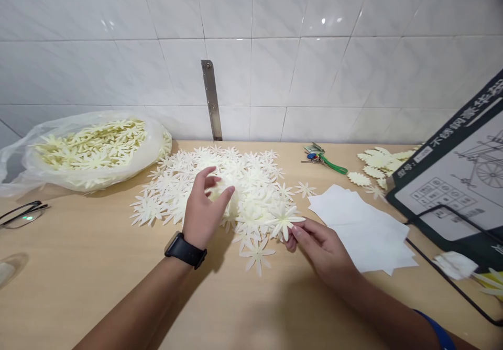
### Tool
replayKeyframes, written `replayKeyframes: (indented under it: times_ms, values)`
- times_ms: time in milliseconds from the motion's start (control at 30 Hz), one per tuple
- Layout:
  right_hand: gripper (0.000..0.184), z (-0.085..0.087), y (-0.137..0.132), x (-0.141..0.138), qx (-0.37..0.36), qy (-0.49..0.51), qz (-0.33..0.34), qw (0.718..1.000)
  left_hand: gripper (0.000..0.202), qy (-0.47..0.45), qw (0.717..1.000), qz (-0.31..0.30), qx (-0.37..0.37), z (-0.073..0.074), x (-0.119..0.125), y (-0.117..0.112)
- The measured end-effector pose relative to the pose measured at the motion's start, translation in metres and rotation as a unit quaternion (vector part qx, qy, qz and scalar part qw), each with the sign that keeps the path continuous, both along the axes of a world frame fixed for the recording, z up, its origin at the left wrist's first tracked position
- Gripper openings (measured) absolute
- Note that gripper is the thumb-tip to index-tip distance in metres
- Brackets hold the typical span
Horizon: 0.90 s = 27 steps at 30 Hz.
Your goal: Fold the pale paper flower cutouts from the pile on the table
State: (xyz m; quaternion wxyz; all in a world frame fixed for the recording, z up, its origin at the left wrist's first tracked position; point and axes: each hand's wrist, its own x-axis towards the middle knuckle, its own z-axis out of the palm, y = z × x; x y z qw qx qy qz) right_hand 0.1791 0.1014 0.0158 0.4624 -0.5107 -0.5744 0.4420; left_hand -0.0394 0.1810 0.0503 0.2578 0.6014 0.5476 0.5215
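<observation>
In the head view, here's the right hand (324, 245), thumb and fingertips pinched on one pale flower cutout (283, 220) at the near right edge of the flower pile (251, 182). Left of that pinch, the left hand (203, 208) hangs over the pile, thumb and fingers parted. An outlying flower (258, 255) lies just nearer and left of the pinch; white sheets (353, 224) spread to its right, a plastic bag (155, 143) well to its left.

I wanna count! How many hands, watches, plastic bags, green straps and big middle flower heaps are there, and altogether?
Hands: 2 (left hand, right hand)
Watch: 1
Plastic bag: 1
Green strap: 1
Big middle flower heap: 1
Total: 6
</observation>
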Motion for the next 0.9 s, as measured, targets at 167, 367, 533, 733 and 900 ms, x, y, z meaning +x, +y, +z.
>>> replayKeyframes:
  times_ms: [167, 367, 533, 733, 900]
  values:
    - [0.033, -0.001, 0.001, -0.002, -0.003, 0.015, 0.014, 1.000, 0.010, 0.141, 0.970, -0.097, 0.175, -0.002, 0.016, -0.022]
    - [0.031, -0.001, 0.003, -0.002, 0.004, 0.029, -0.011, 1.000, 0.016, 0.104, 0.967, -0.198, 0.123, -0.004, 0.038, -0.050]
    - [0.029, -0.006, 0.002, -0.002, -0.004, 0.016, -0.016, 1.000, 0.013, 0.108, 0.964, -0.157, 0.184, -0.003, 0.035, -0.053]
    - [0.026, -0.004, 0.001, -0.001, 0.012, 0.007, 0.023, 1.000, 0.020, 0.068, 0.961, -0.267, 0.027, -0.008, 0.045, -0.056]
    - [0.024, 0.000, 0.001, 0.000, 0.027, -0.014, 0.032, 0.999, 0.010, -0.070, 0.949, -0.263, -0.160, -0.003, 0.048, -0.051]
